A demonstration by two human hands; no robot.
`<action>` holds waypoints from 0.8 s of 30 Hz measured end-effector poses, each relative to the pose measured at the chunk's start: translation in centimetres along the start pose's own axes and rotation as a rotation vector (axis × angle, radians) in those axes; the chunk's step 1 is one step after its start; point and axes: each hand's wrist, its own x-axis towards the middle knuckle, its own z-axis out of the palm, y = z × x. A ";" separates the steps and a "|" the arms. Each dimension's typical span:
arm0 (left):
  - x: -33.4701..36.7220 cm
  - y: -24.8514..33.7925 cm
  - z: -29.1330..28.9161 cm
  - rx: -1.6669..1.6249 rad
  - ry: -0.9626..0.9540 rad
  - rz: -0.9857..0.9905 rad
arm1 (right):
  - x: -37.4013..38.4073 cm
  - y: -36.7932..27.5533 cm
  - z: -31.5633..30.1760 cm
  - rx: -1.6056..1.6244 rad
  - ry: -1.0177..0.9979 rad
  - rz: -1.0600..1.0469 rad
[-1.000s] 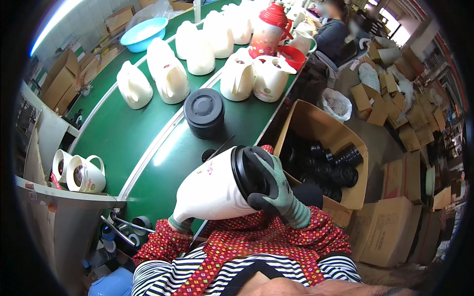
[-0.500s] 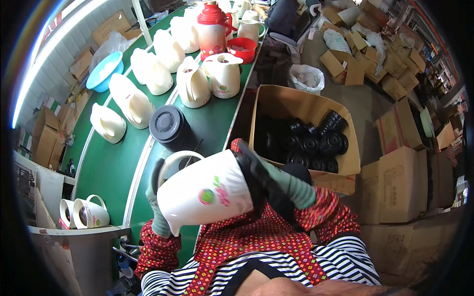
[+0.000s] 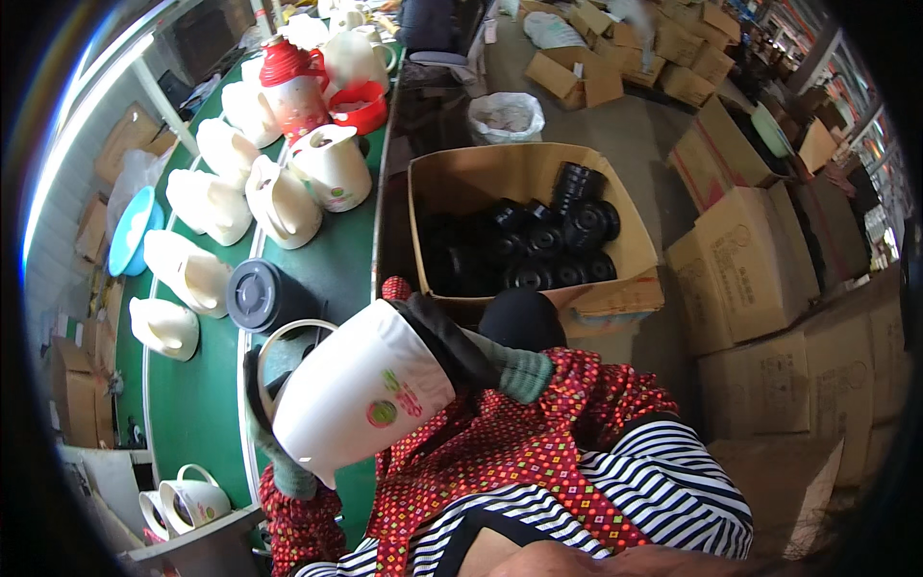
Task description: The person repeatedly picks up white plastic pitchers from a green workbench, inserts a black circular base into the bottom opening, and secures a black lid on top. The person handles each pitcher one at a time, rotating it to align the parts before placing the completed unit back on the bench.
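A white thermos jug [image 3: 336, 389] with a pink and green flower print lies tilted between my gloved hands, its spout low and toward me. My left hand [image 3: 269, 428] is closed around the spout end, next to the loop handle. At the jug's other end, my right hand [image 3: 452, 346] grips the base, black palm against it; the glove hides whether a separate part sits there. Just beyond the handle, a dark grey round plastic piece [image 3: 258, 296] stands on the green table [image 3: 216, 385].
White jugs [image 3: 279, 202] stand in rows farther up the table, near a red thermos [image 3: 293, 96], a red bowl [image 3: 358, 106] and a blue basin [image 3: 133, 231]. On my right, a carton [image 3: 630, 221] holds black round parts [image 3: 538, 240]. Stacked cartons [image 3: 745, 264] stand beyond.
My view has swung to the right, so table and carton appear farther left. The jug stays in both hands and now looks more steeply tilted.
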 end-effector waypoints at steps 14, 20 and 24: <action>-1.3 -6.2 -1.6 -0.518 0.050 -0.520 | -0.8 -5.5 2.6 -1.019 -0.310 -0.427; -1.6 -6.8 -1.2 -0.548 0.109 -0.535 | -1.2 -5.8 3.3 -0.957 -0.263 -0.494; -0.8 -7.7 -2.7 -0.529 0.308 -0.406 | -1.3 -2.1 3.2 -0.216 -0.020 -0.341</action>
